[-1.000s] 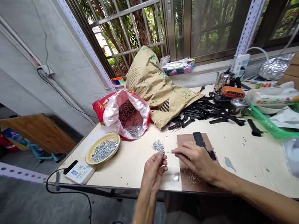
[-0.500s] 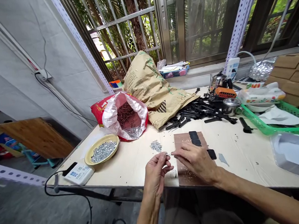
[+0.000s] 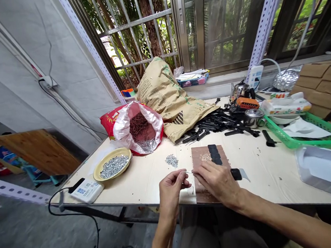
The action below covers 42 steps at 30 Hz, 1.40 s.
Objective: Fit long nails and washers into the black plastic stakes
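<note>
My left hand (image 3: 171,187) is closed in a pinch at the left end of a thin silver metal pin (image 3: 188,172). My right hand (image 3: 218,183) is closed around a black plastic piece, over the right part of a brown board. The black piece's square end (image 3: 236,174) sticks out past the right side of that hand; the rest is hidden under the fingers. The pin spans the small gap between my two hands. Whether my left fingertips also hold a tiny part cannot be made out. Loose small silver metal parts (image 3: 171,161) lie beyond my left hand.
Black square ends (image 3: 214,154) line the brown board (image 3: 198,154). A yellow dish (image 3: 99,174) of silver parts and a red bag (image 3: 110,123) of brownish screw-like pieces stand left. Behind are a paper sack (image 3: 162,89) and black plastic parts (image 3: 217,123); right, a green basket (image 3: 289,142).
The right hand and the black piece's end have shifted slightly right and down, now overlapping a grey scrap. Both hands keep their pinch; the view has moved a little.
</note>
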{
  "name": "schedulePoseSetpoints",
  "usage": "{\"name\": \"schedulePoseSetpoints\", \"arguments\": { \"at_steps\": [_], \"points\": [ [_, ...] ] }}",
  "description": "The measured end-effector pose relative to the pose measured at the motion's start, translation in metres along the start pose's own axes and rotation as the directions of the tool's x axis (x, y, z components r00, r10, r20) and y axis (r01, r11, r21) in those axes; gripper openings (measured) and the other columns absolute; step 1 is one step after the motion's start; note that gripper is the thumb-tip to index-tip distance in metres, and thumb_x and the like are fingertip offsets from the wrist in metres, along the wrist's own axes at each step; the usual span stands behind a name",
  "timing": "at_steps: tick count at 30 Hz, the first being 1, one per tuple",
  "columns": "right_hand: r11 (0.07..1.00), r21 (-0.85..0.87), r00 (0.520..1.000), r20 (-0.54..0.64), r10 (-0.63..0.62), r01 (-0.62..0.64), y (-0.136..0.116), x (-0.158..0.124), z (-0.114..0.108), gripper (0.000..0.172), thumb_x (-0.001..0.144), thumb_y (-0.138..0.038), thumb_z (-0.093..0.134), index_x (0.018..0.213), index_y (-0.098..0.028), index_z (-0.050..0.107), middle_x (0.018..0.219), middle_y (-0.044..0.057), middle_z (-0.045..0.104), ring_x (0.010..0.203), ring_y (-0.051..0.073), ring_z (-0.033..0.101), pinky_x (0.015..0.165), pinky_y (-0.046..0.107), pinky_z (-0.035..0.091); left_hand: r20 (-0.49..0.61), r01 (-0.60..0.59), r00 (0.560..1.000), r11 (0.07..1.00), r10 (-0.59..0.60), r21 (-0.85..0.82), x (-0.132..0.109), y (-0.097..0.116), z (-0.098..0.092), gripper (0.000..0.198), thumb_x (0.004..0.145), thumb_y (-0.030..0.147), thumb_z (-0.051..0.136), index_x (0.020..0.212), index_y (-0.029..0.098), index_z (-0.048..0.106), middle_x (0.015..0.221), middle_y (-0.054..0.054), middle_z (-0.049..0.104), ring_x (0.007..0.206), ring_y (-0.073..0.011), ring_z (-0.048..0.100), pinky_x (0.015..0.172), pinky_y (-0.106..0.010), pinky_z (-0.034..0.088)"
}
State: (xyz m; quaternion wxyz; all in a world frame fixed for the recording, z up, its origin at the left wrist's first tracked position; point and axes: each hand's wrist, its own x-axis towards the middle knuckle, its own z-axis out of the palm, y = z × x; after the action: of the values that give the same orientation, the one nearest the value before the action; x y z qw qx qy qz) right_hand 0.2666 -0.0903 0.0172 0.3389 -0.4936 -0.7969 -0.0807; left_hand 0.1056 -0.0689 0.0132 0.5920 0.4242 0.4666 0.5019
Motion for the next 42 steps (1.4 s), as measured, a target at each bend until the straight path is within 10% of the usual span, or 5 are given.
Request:
{"name": "schedulePoseSetpoints", "arguments": {
  "at_steps": [11,21,28,42],
  "points": [
    [0.99,-0.14,1.0,-0.003,-0.02,0.02,0.005,-0.015,0.002,0.01,0.089,-0.016,0.052,0.082,-0.02,0.057,0.074,0.0,0.053,0.07,0.015,0.049,0.062,0.028,0.031,0.028,0.003,1.0,0.996,-0.005,0.094,-0.002,0.0,0.007,0.027,0.068,0.036,0.072,0.078,0.01,0.07,0.059,0.0,0.062,0.053,-0.0098,0.056,0.059,-0.025,0.053],
    [0.987,0.132,0.995,0.035,0.093,-0.097,0.015,-0.016,-0.003,0.006,0.091,-0.022,0.052,0.087,-0.021,0.057,0.081,-0.001,0.058,0.077,0.013,0.053,0.065,0.025,0.035,0.074,-0.007,0.997,0.992,-0.003,0.129,-0.003,-0.003,0.014,0.026,0.068,0.036,0.071,0.075,0.011,0.07,0.056,0.001,0.06,0.049,-0.0087,0.056,0.055,-0.02,0.049],
    [0.975,-0.206,0.995,-0.041,-0.091,0.081,0.016,-0.021,-0.006,0.012,0.092,-0.02,0.049,0.087,-0.021,0.06,0.081,0.002,0.061,0.076,0.018,0.047,0.068,0.033,0.029,0.103,0.051,0.993,0.996,-0.058,0.07,0.001,-0.009,0.017,0.027,0.067,0.036,0.072,0.069,0.01,0.067,0.057,0.0,0.06,0.045,-0.0083,0.055,0.05,-0.021,0.047],
    [0.994,-0.102,0.999,0.031,0.032,-0.029,0.018,-0.024,0.001,0.022,0.094,-0.025,0.044,0.076,-0.02,0.054,0.071,0.0,0.058,0.069,0.015,0.052,0.062,0.03,0.028,0.15,0.047,0.986,0.988,-0.07,0.147,0.003,-0.013,0.013,0.026,0.07,0.037,0.07,0.073,0.011,0.068,0.06,0.0,0.061,0.049,-0.0093,0.056,0.053,-0.022,0.047]
  ]
}}
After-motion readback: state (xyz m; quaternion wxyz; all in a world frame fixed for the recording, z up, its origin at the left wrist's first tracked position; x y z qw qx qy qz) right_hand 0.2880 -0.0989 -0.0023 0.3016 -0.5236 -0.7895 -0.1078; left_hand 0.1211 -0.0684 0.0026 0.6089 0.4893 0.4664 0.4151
